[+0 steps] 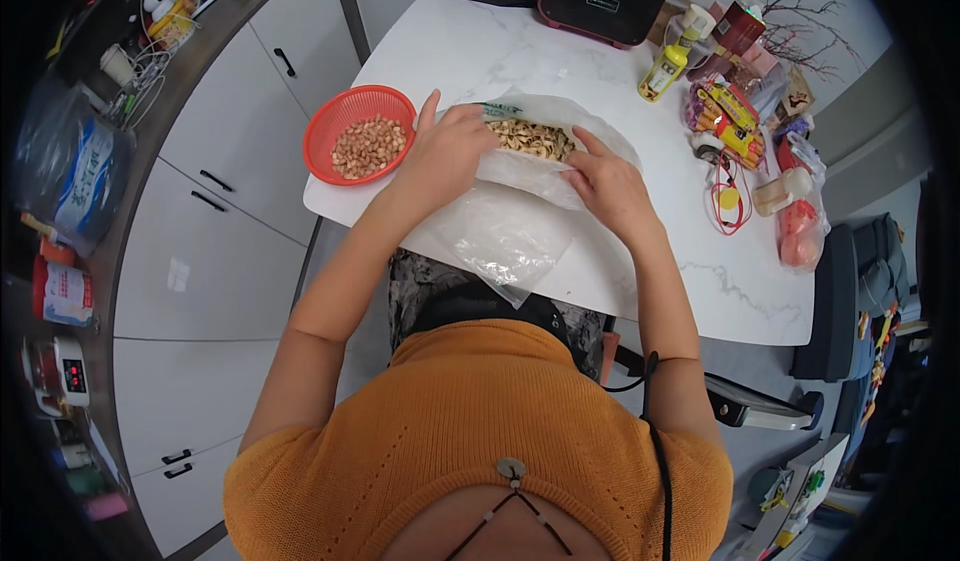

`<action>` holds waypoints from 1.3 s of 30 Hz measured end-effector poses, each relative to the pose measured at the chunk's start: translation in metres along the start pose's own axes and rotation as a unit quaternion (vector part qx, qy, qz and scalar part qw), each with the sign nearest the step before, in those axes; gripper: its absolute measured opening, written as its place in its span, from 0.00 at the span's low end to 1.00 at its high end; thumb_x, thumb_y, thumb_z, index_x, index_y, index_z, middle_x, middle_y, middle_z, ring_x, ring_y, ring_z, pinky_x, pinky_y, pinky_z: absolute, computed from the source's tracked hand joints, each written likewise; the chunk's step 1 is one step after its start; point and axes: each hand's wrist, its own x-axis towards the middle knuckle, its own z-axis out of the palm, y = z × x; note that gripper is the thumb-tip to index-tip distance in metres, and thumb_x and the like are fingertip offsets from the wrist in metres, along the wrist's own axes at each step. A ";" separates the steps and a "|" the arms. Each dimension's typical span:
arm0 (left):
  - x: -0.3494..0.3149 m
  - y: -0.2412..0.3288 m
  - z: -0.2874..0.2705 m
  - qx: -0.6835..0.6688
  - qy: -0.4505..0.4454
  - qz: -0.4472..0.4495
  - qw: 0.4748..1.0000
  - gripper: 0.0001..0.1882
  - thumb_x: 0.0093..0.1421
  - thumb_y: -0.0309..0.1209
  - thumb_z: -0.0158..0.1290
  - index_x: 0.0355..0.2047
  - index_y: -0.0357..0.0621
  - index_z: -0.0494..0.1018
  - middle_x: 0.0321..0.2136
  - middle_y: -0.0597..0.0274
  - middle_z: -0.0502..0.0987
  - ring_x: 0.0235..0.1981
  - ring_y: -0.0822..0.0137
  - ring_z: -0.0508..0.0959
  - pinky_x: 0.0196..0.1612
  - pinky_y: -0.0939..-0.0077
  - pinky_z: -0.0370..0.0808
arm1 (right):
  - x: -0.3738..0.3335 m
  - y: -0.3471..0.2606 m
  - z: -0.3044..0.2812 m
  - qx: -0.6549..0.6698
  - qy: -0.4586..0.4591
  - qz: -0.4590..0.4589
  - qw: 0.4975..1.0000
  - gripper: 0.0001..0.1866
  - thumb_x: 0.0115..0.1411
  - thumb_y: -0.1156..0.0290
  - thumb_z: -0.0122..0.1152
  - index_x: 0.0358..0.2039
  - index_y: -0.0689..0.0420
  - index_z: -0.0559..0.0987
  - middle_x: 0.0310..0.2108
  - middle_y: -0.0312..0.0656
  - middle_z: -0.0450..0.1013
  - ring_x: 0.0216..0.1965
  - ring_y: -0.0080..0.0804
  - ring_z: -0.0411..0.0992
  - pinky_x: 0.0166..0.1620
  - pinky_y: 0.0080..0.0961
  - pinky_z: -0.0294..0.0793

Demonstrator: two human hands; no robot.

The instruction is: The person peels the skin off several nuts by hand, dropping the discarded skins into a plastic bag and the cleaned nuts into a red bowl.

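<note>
Both hands are resting on a clear plastic bag (530, 166) lying on the white marble table (470, 56), just beyond the person's orange top. Item one, left hand (448, 151): fingers are curling loosely together over the bag's left edge at about nine o'clock of the pile inside it, thumb lifting toward twelve o'clock; whether the film is actually being pinched cannot be told, since the fingertips are turning under. Item two, right hand (608, 186): fingers are lying nearly flat and close together, index finger stretching toward eleven o'clock and touching the bag's right side at about four o'clock of the pile. Item three, contents: pale shelled nuts (530, 139) are sitting in the open mouth of the bag, between the two hands. Item four, loose plastic film (510, 241): a crumpled clear sheet is trailing from the bag toward six o'clock, hanging past the table's near edge. Item five, red plastic basket (358, 133): standing at nine o'clock of the left hand, just beside it, holding reddish-brown peanuts (368, 147). Item six, small yellow bottle (664, 69): standing upright at one o'clock of the bag, well apart, among assorted packets.
</note>
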 end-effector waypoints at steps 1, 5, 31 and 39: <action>0.002 -0.002 0.001 -0.028 -0.022 -0.011 0.999 0.07 0.48 0.21 0.46 0.28 0.42 0.71 0.34 0.61 0.73 0.49 0.63 0.67 0.58 0.49 0.47 | 0.000 0.002 -0.002 -0.006 -0.013 -0.008 1.000 0.08 0.51 0.67 0.55 0.27 0.58 0.75 0.48 0.44 0.66 0.35 0.42 0.71 0.35 0.34 0.71; -0.003 -0.007 0.007 -0.111 -0.083 -0.034 0.990 0.09 0.50 0.22 0.45 0.31 0.42 0.72 0.36 0.58 0.73 0.47 0.62 0.68 0.58 0.52 0.48 | -0.003 0.010 0.001 0.019 -0.080 -0.053 0.995 0.09 0.50 0.68 0.57 0.29 0.59 0.75 0.45 0.44 0.68 0.34 0.41 0.71 0.35 0.31 0.71; -0.059 0.010 0.039 -0.159 0.142 -0.044 0.976 0.18 0.45 0.15 0.42 0.38 0.40 0.69 0.40 0.54 0.70 0.46 0.56 0.69 0.54 0.62 0.58 | -0.094 0.011 0.031 0.162 -0.164 0.002 0.973 0.12 0.40 0.70 0.65 0.27 0.55 0.74 0.26 0.39 0.69 0.28 0.36 0.70 0.31 0.28 0.69; -0.134 -0.025 0.031 -0.359 0.290 -0.332 0.823 0.11 0.52 0.17 0.43 0.37 0.37 0.69 0.31 0.61 0.71 0.33 0.72 0.72 0.37 0.83 0.68 | -0.086 -0.001 0.043 0.129 -0.188 -0.039 0.973 0.05 0.45 0.71 0.60 0.21 0.55 0.72 0.24 0.38 0.68 0.27 0.38 0.69 0.29 0.29 0.68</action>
